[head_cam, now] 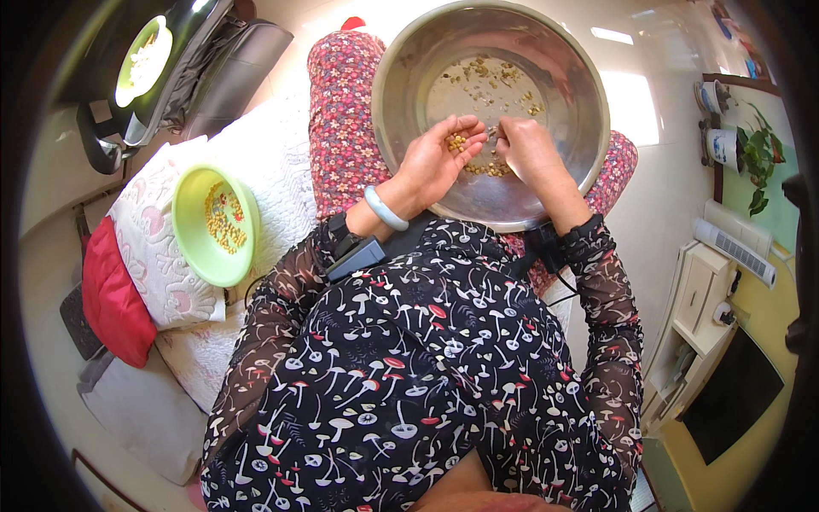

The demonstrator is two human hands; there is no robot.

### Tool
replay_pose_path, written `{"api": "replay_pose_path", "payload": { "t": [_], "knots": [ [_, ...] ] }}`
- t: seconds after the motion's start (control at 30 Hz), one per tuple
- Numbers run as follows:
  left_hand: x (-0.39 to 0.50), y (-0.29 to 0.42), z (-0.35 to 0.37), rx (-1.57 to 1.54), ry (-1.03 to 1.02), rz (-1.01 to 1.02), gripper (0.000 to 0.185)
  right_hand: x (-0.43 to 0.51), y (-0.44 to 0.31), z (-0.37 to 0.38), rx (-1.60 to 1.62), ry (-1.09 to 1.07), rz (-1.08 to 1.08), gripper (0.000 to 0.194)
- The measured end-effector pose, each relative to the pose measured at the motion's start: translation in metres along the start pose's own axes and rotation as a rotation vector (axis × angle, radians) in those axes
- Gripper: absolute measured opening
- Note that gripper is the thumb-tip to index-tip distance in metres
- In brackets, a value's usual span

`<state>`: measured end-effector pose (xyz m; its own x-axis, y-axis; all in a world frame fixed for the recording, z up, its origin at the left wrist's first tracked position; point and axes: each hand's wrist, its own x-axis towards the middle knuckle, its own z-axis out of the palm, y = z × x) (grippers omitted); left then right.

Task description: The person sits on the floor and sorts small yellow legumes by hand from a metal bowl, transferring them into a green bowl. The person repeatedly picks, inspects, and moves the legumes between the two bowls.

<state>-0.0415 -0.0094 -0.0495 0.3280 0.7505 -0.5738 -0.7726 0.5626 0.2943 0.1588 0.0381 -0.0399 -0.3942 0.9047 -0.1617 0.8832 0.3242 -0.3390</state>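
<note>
A large metal basin (pixel 384 121) rests on my lap, with small yellow-green beans and husk bits (pixel 483 73) strewn over its bottom. Over its near half my left hand (pixel 441 150) is turned palm up, its curled fingers cupping several yellow beans (pixel 456 142). Close on its right, my right hand (pixel 528 147) is held back up with the fingers bent in; whether anything is pinched in them is hidden. More beans (pixel 487 169) lie in the basin below the hands. To my left, a light green plastic bowl (pixel 249 211) holds yellow beans (pixel 224 221).
The green bowl sits on a white quilted cover (pixel 281 147) beside a patterned pillow (pixel 185 301) and a red cloth (pixel 115 294). Farther left, another green bowl (pixel 165 45) with pale contents stands on a dark surface. A white cabinet (pixel 700 288) and a potted plant (pixel 758 153) are at the right.
</note>
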Motion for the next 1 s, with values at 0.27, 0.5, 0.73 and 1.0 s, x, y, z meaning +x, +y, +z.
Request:
{"api": "replay_pose_path", "payload": {
  "t": [0.27, 0.5, 0.73, 1.0],
  "knots": [
    [0.0, -0.001, 0.001, 0.019, 0.014, -0.005, 0.048, -0.004, -0.016, -0.036, 0.815, -0.06, 0.2, 0.014],
    [0.001, -0.001, -0.001, 0.011, 0.074, 0.083, 0.044, 0.004, -0.014, -0.001, 0.197, -0.029, -0.046, 0.014],
    [0.005, -0.003, -0.006, 0.039, 0.072, 0.128, 0.041, 0.009, -0.019, 0.009, -0.028, -0.083, -0.057, 0.014],
    [0.002, -0.002, -0.003, 0.024, 0.04, 0.054, 0.045, -0.004, -0.009, -0.048, 0.717, 0.103, 0.124, 0.02]
  ]
}}
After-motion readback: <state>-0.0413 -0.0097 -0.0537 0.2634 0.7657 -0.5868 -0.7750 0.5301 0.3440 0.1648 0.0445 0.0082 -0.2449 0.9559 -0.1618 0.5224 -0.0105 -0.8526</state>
